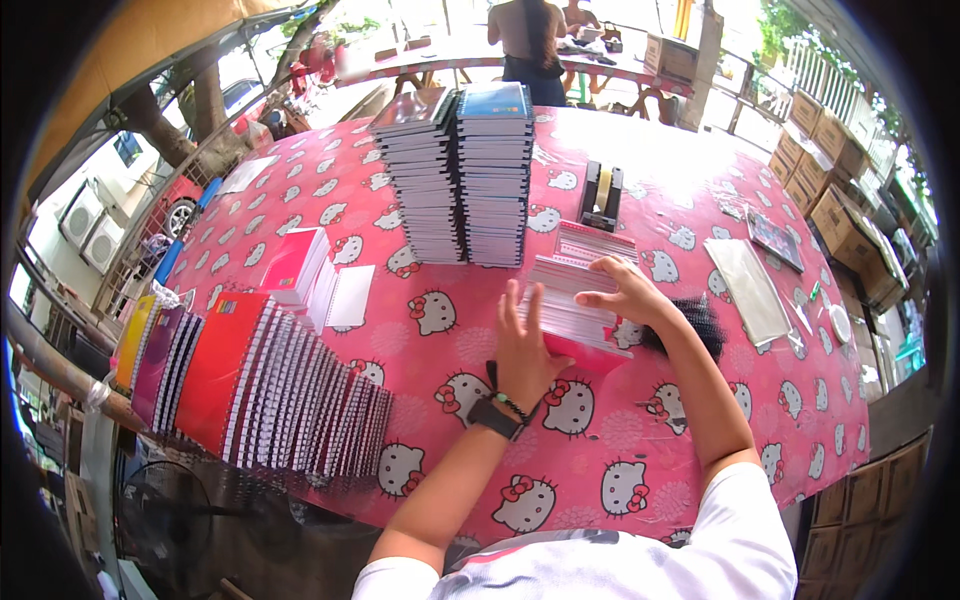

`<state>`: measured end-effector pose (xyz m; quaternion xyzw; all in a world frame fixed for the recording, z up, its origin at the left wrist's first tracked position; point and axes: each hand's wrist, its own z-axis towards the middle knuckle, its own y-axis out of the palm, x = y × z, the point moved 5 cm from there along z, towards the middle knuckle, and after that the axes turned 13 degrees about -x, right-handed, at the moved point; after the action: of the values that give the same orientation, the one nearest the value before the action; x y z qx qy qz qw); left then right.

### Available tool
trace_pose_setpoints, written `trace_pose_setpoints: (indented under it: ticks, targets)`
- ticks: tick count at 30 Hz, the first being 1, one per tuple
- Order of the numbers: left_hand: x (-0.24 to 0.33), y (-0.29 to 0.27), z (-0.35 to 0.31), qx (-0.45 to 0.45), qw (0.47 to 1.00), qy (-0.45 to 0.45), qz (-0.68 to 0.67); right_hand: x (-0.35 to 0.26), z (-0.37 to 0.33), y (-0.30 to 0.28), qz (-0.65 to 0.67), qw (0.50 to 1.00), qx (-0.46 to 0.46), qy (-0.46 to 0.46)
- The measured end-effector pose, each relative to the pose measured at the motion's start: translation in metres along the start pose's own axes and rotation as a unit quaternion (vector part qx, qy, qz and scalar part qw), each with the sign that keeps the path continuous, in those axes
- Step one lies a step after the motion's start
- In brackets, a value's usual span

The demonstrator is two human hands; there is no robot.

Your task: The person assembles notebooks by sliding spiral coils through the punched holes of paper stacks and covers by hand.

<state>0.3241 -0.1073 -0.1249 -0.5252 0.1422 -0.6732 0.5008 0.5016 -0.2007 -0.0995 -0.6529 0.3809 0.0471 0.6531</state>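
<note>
A pink-covered stack of paper sheets, its white edges facing up, lies on the table between my two hands. My left hand cups its left side, fingers stretched along the edge and thumb at the pink front. From the right, my right hand curves over the stack, index finger and thumb apart on the paper edges. Just behind it is another pink-edged paper bundle. By my right forearm lies a pile of black binding coils, partly covered by the arm.
Two tall stacks of spiral notebooks stand behind my hands, a black tape dispenser to their right. Spiral notebooks with red covers line the near left, with pink pads behind. A pale pouch lies right. Cardboard boxes stand beyond.
</note>
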Motion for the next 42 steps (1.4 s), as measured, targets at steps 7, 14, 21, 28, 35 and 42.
trace_pose_setpoints:
  ticks: [7, 14, 21, 28, 35, 42]
  targets:
    - [-0.038, -0.017, -0.007, 0.031, 0.998, -0.014, -0.057, -0.054, -0.014, 0.027, -0.210, 0.969, -0.125, 0.039]
    - [-0.039, 0.011, -0.019, -0.166, 0.976, -0.109, -0.094, -0.058, -0.017, 0.013, -0.233, 0.951, -0.200, 0.019]
    - [-0.100, -0.036, 0.017, -0.122, 0.922, -0.082, -0.357, -0.058, -0.033, 0.023, -0.271, 0.949, -0.161, -0.020]
    - [-0.103, 0.017, 0.105, -0.153, 0.964, -0.022, -0.218, -0.072, -0.036, 0.026, -0.263, 0.951, -0.153, -0.056]
    - [-0.068, 0.054, 0.143, -0.197, 0.972, 0.012, -0.126, -0.045, -0.046, 0.028, -0.227, 0.965, -0.121, -0.058]
    - [-0.109, 0.042, 0.127, -0.221, 0.958, -0.073, -0.168, -0.053, -0.029, 0.023, -0.219, 0.963, -0.157, -0.034]
